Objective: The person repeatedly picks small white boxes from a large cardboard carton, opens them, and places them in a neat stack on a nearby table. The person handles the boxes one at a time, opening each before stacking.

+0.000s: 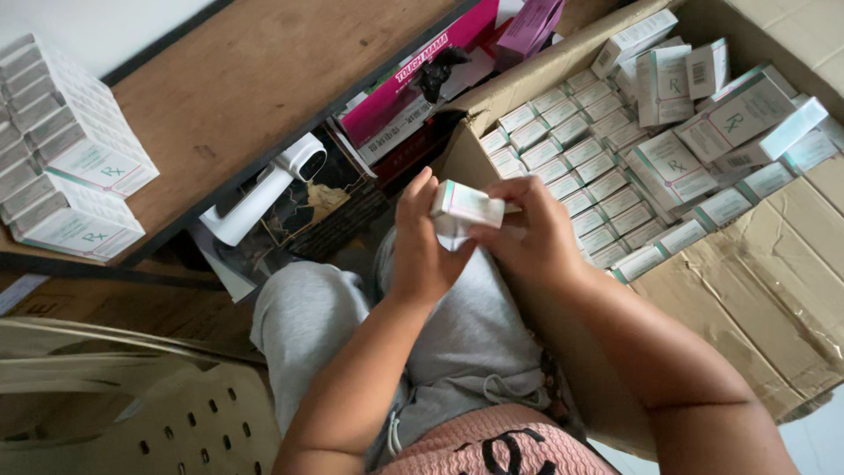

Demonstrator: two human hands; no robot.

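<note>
- Your left hand (422, 242) is closed around a small white carton with a pale green edge (464, 204), fingers wrapped up its near side, thumb on the side toward you.
- Your right hand (527, 233) grips the same carton from the three o'clock side, fingertips pinching its end, where a folded white paper slip (453, 236) hangs out just below the carton.
- The carton sits at the centre of the view, level with your knees, held above your grey trouser legs (457, 334), touching both hands and nothing else.
- At two o'clock from your hands an open cardboard box (774, 290) lies with its flaps spread; its near flap runs right beside your right forearm.
- Inside that box, tight rows of matching small cartons (571, 167) stand on end at the side nearest your hands, while larger white-and-green cartons (703, 132) lie loose and tilted farther out toward two o'clock.
- At ten o'clock a brown wooden tabletop (255, 79) carries two stacks of white cartons (61, 158) at its far left end, well apart from your hands.
- Under the table edge, at eleven o'clock, a small white camera-like device (264, 189) leans against dark clutter.
- At twelve o'clock a magenta box (413, 84) lies tilted beside the cardboard box.
- At seven o'clock a beige plastic chair (132, 405) with holes in its seat stands beside your left leg.
</note>
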